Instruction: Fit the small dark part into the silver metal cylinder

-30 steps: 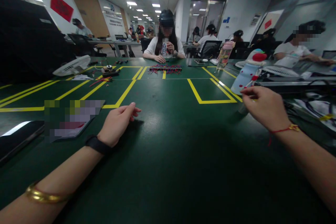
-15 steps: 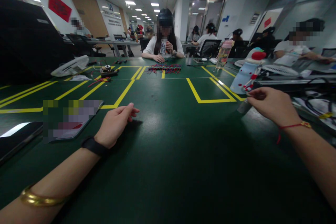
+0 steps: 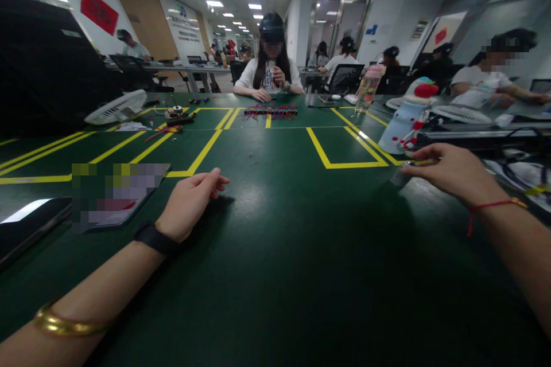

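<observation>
My left hand (image 3: 191, 200) rests on its side on the green table, fingers loosely curled and thumb stretched forward, with nothing seen in it. It lies just right of a flat phone-like slab (image 3: 142, 198), partly blurred out. On the right, my right hand (image 3: 450, 169) hovers over a small silver-grey metal cylinder (image 3: 401, 176). Thumb and forefinger are apart at its top, and the cylinder appears to stand on the table, slightly blurred. Close behind it is a light-blue bottle (image 3: 395, 129) with red dots.
Yellow tape (image 3: 357, 166) marks areas on the table (image 3: 275, 252). A dark-screened device (image 3: 34, 226) lies at the left edge. Cables (image 3: 523, 180) crowd the right side. Across the table, a person (image 3: 271, 71) sits behind a bundle of red and blue wires (image 3: 271, 112).
My right hand has shifted slightly right, and its thumb and forefinger have parted at the metal cylinder's top, which now shows. My left hand has stayed in place.
</observation>
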The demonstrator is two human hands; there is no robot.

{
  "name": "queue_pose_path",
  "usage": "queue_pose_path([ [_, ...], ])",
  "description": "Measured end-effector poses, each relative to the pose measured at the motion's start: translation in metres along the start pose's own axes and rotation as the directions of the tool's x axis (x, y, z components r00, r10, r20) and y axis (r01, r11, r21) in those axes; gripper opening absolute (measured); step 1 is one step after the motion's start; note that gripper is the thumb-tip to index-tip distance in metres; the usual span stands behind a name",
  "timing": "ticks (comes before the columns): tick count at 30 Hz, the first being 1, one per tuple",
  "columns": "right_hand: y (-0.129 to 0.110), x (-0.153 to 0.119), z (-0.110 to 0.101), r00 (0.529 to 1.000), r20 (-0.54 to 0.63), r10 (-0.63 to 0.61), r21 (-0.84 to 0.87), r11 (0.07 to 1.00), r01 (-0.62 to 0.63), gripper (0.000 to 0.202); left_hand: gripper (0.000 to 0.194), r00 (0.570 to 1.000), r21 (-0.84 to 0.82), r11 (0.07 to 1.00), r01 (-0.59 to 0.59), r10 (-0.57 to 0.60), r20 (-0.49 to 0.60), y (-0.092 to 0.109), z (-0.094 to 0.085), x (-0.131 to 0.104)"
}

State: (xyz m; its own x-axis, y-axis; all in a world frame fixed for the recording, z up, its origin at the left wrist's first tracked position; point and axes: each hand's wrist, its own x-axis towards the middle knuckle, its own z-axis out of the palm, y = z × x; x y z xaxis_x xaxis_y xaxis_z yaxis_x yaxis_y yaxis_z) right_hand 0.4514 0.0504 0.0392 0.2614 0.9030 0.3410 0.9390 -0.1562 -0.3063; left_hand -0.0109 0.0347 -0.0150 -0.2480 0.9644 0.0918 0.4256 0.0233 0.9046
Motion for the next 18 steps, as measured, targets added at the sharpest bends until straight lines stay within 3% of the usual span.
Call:
queue_pose_path([
  [3,0.003,0.0,0.003,1.0,0.009,-0.011,-0.1,0.995,0.012,0.04,0.043,1.0,0.009,1.0,-0.003,0.003,-0.003,0.0,0.0,0.0],
  [6,-0.003,-0.003,0.007,0.998,-0.036,-0.047,-0.071,0.996,0.044,0.033,0.045,1.0,0.021,1.0,-0.013,0.013,0.0,0.001,-0.001,0.0],
  [8,-0.015,-0.01,0.011,0.994,-0.075,-0.079,0.013,0.997,0.08,0.03,0.046,1.0,0.037,0.999,-0.022,0.022,0.004,0.001,0.0,0.0],
  [10,-0.037,-0.024,0.019,0.986,-0.093,-0.141,0.204,0.966,0.158,0.03,0.047,0.999,0.061,0.997,-0.037,0.036,0.014,0.003,0.001,-0.001],
  [11,-0.05,-0.035,0.024,0.978,-0.082,-0.193,0.334,0.919,0.209,0.031,0.047,0.999,0.077,0.996,-0.046,0.045,0.023,0.005,0.002,-0.003],
  [14,-0.094,-0.074,0.04,0.915,-0.028,-0.403,0.679,0.664,0.314,0.03,0.046,0.994,0.129,0.988,-0.089,0.08,0.077,0.013,0.007,-0.009],
  [16,-0.12,-0.101,0.049,0.844,0.006,-0.536,0.774,0.537,0.336,0.028,0.044,0.986,0.159,0.98,-0.123,0.103,0.13,0.019,0.01,-0.014],
  [18,-0.137,-0.119,0.054,0.776,0.035,-0.629,0.811,0.472,0.346,0.026,0.042,0.975,0.178,0.972,-0.156,0.123,0.184,0.025,0.015,-0.021],
])
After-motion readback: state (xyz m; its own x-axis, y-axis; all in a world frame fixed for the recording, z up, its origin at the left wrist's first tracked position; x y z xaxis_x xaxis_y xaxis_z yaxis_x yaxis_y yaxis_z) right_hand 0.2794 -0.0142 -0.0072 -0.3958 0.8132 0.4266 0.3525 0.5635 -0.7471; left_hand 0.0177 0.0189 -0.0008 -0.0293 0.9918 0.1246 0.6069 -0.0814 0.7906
